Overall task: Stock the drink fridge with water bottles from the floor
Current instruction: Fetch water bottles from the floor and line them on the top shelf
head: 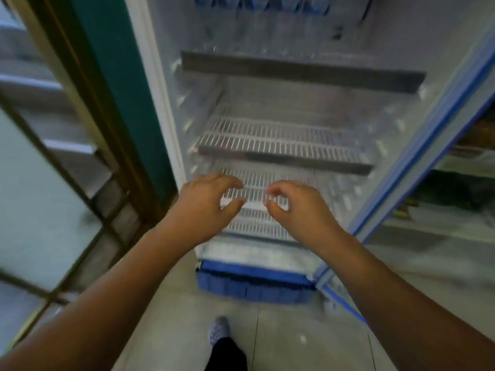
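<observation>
Your left hand (206,207) and right hand (297,207) are half-curled and hold nothing; beyond them the bare wire shelf (281,145) may tip bottles.

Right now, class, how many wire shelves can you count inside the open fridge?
3: top shelf under the bottles, middle shelf bare, bottom shelf behind both hands. More may sit above the frame.

Whole frame motion-blurred. Water bottles (261,6) on the fridge's top shelf cut off by the upper edge, only blue labels and lower bodies show. Goods on the store shelves (471,145) at right too smeared to identify. Fridge door (417,167) runs out of frame.
</observation>
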The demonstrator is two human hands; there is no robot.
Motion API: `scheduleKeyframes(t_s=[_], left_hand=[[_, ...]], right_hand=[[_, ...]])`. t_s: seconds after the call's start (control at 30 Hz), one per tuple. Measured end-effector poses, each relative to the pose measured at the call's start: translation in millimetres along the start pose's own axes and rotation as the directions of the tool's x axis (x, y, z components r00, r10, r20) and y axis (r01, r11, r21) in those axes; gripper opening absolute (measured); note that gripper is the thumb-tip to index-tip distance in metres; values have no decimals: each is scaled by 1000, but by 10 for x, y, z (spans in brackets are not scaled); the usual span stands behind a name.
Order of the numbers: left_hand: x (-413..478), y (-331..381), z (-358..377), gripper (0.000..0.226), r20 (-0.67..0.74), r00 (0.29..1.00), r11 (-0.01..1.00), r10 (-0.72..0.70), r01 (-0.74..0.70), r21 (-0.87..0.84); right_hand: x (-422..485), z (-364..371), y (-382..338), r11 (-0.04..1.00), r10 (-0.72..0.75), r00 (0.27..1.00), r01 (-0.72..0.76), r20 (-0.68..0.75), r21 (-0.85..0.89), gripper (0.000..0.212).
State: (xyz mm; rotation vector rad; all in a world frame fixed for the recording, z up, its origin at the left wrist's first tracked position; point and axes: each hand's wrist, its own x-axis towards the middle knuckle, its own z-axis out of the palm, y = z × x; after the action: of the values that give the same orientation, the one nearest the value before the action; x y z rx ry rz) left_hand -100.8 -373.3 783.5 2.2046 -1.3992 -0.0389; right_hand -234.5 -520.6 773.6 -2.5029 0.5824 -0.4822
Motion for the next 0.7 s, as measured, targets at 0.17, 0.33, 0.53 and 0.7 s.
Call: scheduleKeyframes(t_s=[0.17, 0.33, 0.53, 0.7], left_hand=[[-1099, -521, 428, 36, 129, 950, 957, -283, 290, -32], [-2315, -1270, 829, 36, 228, 830, 853, -508, 522, 3], [-3798, -2424, 1372, 31, 300, 638, 677, -709, 735, 37], [-4971, -3396, 2200, 26, 362, 435, 465, -825, 885, -2]], right_hand=[[-624, 1028, -100, 996, 46, 966, -64, 253, 60, 23], [-1181, 2315, -270, 989, 73, 860, -128, 505, 76, 25], [-1918, 4166, -464, 974, 87, 682, -210, 727, 81, 25], [-2464, 5779, -440, 965, 132, 545, -261, 828, 18, 23]])
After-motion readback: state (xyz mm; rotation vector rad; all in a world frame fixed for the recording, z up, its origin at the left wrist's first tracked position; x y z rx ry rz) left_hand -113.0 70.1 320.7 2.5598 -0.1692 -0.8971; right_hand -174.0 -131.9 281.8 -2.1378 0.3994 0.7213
